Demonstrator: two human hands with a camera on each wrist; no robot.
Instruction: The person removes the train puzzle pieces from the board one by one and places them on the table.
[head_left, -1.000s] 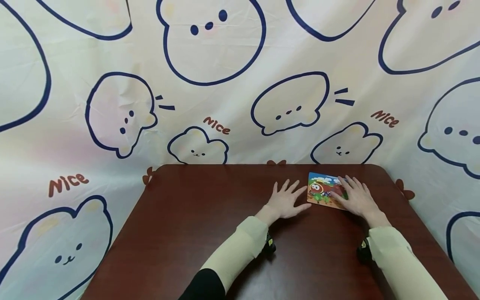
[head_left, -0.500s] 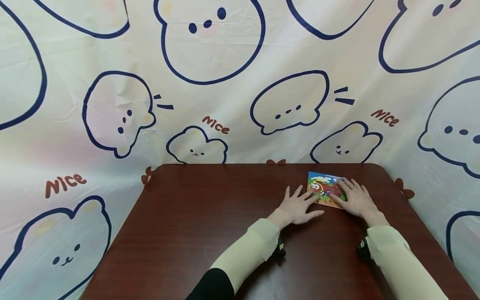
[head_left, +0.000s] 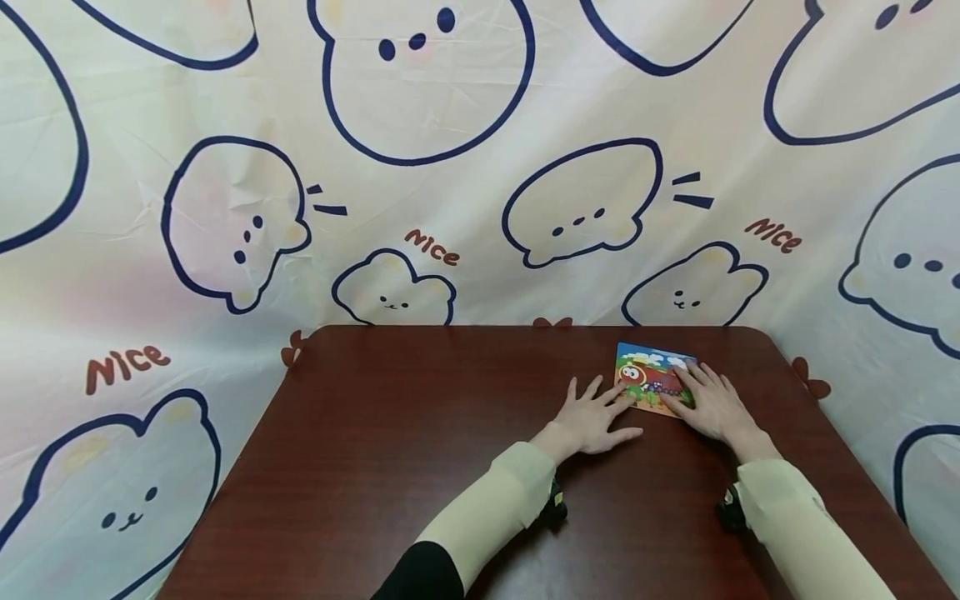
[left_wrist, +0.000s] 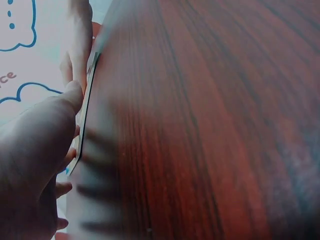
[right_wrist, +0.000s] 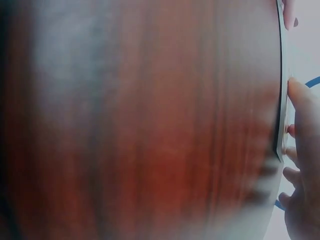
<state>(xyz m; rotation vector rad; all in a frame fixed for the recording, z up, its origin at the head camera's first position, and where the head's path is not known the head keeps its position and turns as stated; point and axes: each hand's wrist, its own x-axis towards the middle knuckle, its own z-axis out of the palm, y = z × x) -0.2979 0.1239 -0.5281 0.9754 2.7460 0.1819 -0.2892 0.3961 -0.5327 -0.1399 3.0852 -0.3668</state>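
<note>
A thin, flat picture board (head_left: 651,382), printed with a red cartoon creature under a blue sky, lies at the far right of the table. My right hand (head_left: 718,404) rests on its right part with straight, spread fingers. Over the lower left corner reach the fingertips of my left hand (head_left: 588,419), whose fingers are also spread and straight. In the left wrist view the board (left_wrist: 86,112) appears edge-on beside my left hand (left_wrist: 35,145). From the right wrist, the board's edge (right_wrist: 283,100) runs beside my right hand (right_wrist: 307,150); whether every fingertip touches is unclear.
The dark brown wooden table (head_left: 390,450) spreads out to the left and in front of the board. Behind it and along the sides hangs a pale cloth (head_left: 465,192) with cartoon outlines. Black wrist devices (head_left: 555,504) sit under both cuffs.
My left hand has moved right, from beside the board to over its lower left corner. The right hand stays on the board with hardly any shift.
</note>
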